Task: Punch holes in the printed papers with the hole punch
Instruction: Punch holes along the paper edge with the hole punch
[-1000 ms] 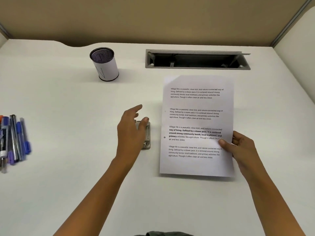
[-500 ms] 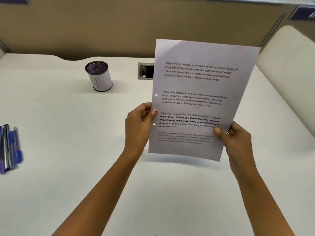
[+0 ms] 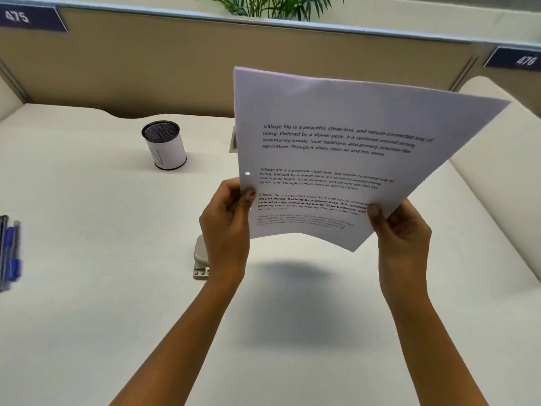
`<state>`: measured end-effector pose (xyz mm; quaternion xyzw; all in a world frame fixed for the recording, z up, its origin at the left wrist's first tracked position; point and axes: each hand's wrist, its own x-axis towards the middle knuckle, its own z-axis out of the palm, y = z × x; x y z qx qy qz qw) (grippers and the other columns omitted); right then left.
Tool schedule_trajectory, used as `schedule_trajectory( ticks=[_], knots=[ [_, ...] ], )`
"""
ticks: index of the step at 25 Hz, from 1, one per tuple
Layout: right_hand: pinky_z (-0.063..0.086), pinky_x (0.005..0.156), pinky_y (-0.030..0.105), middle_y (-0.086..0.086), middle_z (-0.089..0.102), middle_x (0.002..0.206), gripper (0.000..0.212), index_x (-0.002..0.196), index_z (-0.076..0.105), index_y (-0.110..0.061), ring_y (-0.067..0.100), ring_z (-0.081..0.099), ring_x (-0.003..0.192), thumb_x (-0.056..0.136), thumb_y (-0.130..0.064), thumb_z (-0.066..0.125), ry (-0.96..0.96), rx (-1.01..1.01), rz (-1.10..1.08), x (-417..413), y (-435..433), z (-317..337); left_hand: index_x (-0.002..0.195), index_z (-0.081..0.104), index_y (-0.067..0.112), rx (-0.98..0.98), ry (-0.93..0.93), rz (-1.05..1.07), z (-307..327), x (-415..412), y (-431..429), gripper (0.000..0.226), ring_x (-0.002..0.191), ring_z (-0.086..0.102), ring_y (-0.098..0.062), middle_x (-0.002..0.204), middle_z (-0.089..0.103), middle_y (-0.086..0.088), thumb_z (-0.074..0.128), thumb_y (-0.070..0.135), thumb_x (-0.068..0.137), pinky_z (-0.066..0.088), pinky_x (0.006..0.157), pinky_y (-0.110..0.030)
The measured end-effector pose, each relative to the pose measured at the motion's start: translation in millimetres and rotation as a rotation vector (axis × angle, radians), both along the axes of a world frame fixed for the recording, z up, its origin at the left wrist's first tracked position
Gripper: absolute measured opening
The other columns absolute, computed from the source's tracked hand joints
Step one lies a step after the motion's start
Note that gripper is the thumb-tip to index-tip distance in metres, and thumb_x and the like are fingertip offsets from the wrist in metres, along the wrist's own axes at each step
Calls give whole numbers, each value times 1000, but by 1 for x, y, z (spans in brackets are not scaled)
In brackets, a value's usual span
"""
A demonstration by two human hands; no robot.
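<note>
A printed paper (image 3: 336,159) with four short blocks of text is held in the air above the middle of the desk (image 3: 87,288), tilted back and bowed along its lower edge. Whether it is one sheet or several cannot be told. One small round hole (image 3: 247,173) shows close to its left edge; a second, if there is one, would lie under the thumb just below it. The left hand (image 3: 227,227) pinches that left edge, thumb on the front and fingers curled behind. The right hand (image 3: 402,230) pinches the lower right edge the same way. The hole punch (image 3: 200,259), grey metal, lies on the desk below and behind the left wrist, which hides much of it, and nothing touches it. Toward the far edge of the desk stands a mesh pen cup (image 3: 165,146), and pens (image 3: 10,253) lie at the left edge. The likely risks come from the grip: both hands hold the paper low down, so it could sag or crease. If there are several sheets, they could slide out of line, and further holes would not match. Lowering it without looking could snag its edge on the hole punch or knock that aside. Feeding the already punched edge back in could tear or double the holes.
</note>
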<state>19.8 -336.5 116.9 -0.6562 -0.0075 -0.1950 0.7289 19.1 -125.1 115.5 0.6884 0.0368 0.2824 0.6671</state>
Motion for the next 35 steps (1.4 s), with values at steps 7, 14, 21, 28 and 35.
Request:
schedule_trajectory(
  ticks=[7, 14, 21, 28, 35],
  knots=[
    [48, 76, 18, -13, 72, 82, 15, 90, 65, -14, 2, 62, 78, 90, -1, 60, 185, -64, -44, 0, -7, -47, 86, 60, 17, 57, 158, -6, -47, -3, -14, 12, 69, 56, 0, 74, 66, 17, 55, 10, 94, 46, 64, -17],
    [46, 71, 11, -17, 68, 77, 11, 87, 62, -8, 1, 59, 74, 90, 2, 58, 184, -91, -76, -6, -14, -58, 83, 59, 15, 112, 194, 90, -62, -17, -20, 15, 64, 51, 1, 68, 62, 22, 54, 4, 92, 39, 56, -13],
    [46, 78, 24, 3, 69, 92, 15, 102, 64, -5, 5, 61, 78, 91, 1, 56, 309, -146, -68, -12, -8, -72, 85, 60, 13, 184, 272, 7, -70, -24, -16, 16, 66, 53, 6, 73, 62, 10, 52, 2, 93, 40, 60, -6],
    [45, 69, 27, 0, 68, 81, 21, 85, 64, -16, 15, 56, 76, 89, 3, 57, 254, -211, -89, -21, -13, -48, 100, 62, 8, 90, 173, -108, -30, -18, 16, 15, 85, 65, 3, 91, 71, 17, 60, 0, 88, 49, 75, -14],
    [38, 58, 17, 7, 67, 78, 15, 85, 63, -11, 16, 52, 69, 87, 2, 58, 204, -512, -142, -26, -21, -12, 125, 44, 4, 294, -57, -118, 32, -8, 53, 48, 117, 60, -21, 128, 59, -6, 66, 18, 85, 51, 96, -33]
  ],
)
